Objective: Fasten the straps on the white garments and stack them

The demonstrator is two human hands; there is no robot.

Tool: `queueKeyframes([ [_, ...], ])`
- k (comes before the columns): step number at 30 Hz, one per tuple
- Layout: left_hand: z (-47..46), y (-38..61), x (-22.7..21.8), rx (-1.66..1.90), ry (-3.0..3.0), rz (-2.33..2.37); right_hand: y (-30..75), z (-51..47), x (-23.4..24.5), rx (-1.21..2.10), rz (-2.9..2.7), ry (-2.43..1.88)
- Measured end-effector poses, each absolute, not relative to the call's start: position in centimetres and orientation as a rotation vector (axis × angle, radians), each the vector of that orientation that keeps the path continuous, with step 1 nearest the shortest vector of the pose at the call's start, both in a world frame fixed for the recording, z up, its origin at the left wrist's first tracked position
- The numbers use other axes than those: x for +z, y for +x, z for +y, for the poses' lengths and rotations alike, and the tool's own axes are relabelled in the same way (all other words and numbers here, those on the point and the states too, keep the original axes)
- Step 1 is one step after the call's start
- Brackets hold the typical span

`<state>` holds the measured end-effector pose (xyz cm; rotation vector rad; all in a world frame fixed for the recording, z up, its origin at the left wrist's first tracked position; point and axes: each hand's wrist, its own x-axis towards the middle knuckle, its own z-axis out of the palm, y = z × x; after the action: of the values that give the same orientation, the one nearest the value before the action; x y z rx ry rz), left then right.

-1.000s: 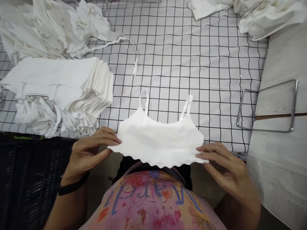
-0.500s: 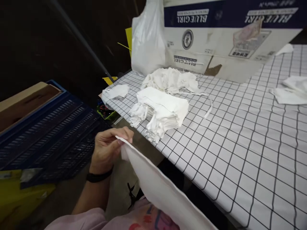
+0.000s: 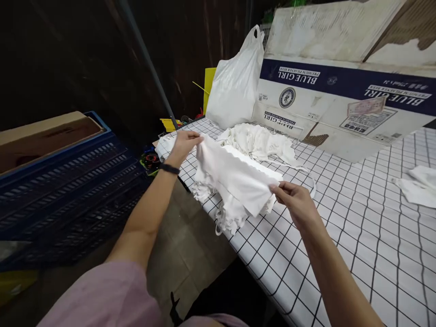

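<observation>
I hold a small white crop top (image 3: 231, 175) stretched between both hands above a stack of folded white tops (image 3: 218, 204) near the table's left edge. My left hand (image 3: 184, 143), with a black band on the wrist, pinches the garment's far end. My right hand (image 3: 294, 202) pinches its near end. The garment's straps hang down at the stack's near side and partly hide the stack. A loose heap of white tops (image 3: 259, 141) lies just behind.
The table (image 3: 357, 245) has a white cover with a black grid. A white plastic bag (image 3: 235, 86) and a large "Blue Girl" cardboard box (image 3: 340, 104) stand at the back. More white fabric (image 3: 417, 186) lies far right. A blue crate (image 3: 64, 181) sits left, below the table.
My view has swung from straight down to the left. The top, first held flat in front of my body, has been carried left and now hangs over the folded stack.
</observation>
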<state>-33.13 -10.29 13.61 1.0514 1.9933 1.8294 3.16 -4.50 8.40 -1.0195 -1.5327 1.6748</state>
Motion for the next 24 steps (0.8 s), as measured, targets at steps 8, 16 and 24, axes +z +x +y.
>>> queueKeyframes([
  [8,0.3,-34.7,8.8,1.198,1.238,2.266,1.7,0.0,5.8,1.383,-1.563,-1.332],
  [16,3.7,-34.8,6.4,0.892,1.334,2.405,1.2,2.1,4.2,0.993,-1.751,-1.512],
  [24,4.3,-34.0,5.2,0.807,1.300,2.533,0.8,2.6,3.2,0.890,-1.715,-1.527],
])
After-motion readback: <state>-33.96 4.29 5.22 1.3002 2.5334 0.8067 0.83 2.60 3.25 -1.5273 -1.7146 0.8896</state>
